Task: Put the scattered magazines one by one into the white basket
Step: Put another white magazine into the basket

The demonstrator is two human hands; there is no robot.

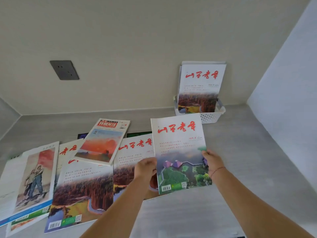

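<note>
The left hand (145,167) and right hand (212,160) are gripping opposite edges of a green-landscape magazine (180,152) above the grey tabletop (240,169), while other magazines (82,182) are lying scattered leftward and the white basket (211,115), holding upright magazines (199,86), is standing against the rear wall (120,48).

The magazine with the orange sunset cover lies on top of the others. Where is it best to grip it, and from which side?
Probably the near right corner of the orange sunset magazine, coming from the person's side. It lies tilted on top of the reed-cover magazines, so that edge overhangs slightly and fingers could slide under it. Both hands, left hand and right hand, now hold the green-landscape magazine.
</note>
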